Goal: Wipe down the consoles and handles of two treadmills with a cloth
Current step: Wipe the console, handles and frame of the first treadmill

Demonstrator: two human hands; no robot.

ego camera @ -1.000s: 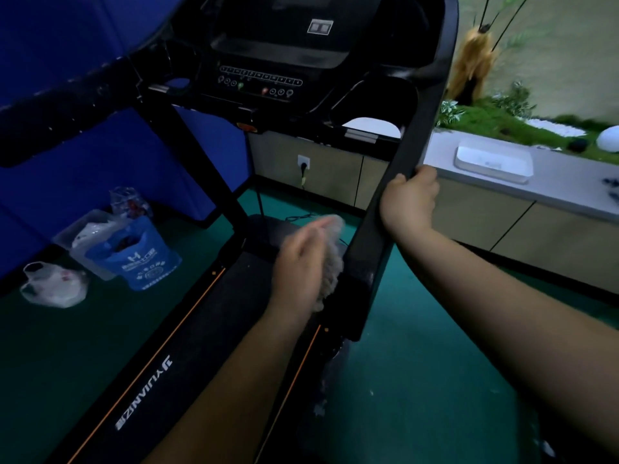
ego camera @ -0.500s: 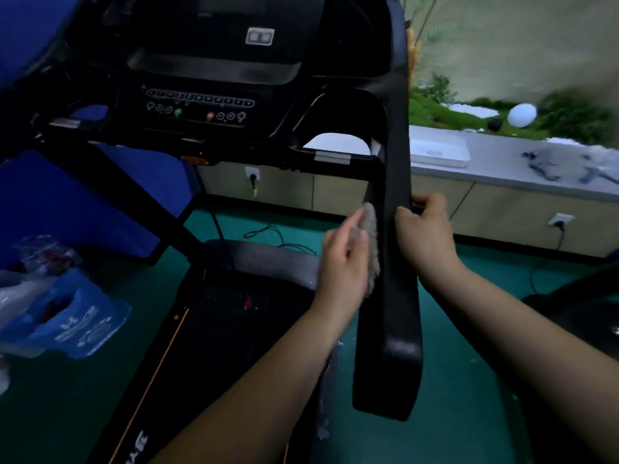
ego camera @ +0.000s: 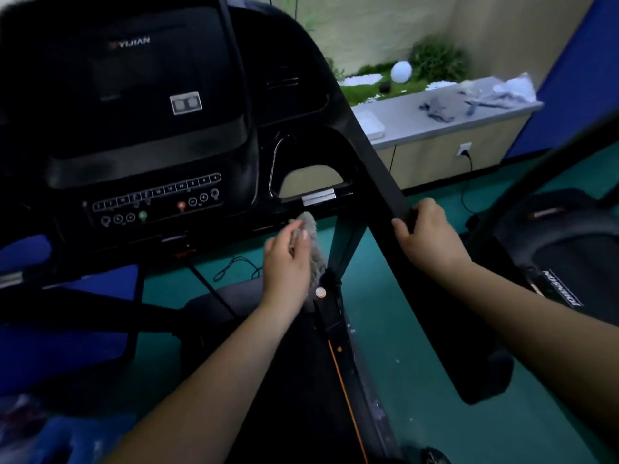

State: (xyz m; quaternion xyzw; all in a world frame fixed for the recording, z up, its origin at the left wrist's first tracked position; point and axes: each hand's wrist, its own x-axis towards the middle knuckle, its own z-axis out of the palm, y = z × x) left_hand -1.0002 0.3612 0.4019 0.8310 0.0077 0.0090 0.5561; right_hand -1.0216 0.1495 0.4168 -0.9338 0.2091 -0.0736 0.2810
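A black treadmill console point(ego camera: 147, 139) with a row of buttons fills the upper left. Its right handle point(ego camera: 395, 209) slopes down from the console toward the lower right. My right hand point(ego camera: 428, 236) is wrapped around that handle at mid-length. My left hand point(ego camera: 288, 259) holds a grey fuzzy cloth point(ego camera: 311, 239) just under the crossbar at the console's lower right edge; the cloth's top touches the bar. A second black treadmill point(ego camera: 562, 249) stands at the right.
A grey-topped cabinet point(ego camera: 435, 128) with a white box, cloths and artificial plants runs along the back wall. Cables lie on the green floor under the console. Blue partitions stand at left and far right. A blue bag shows at the bottom left.
My left hand has lifted the cloth off the right handle and moved it up and left to the console's lower bar. My right hand stays gripping the handle. The view has shifted right and closer.
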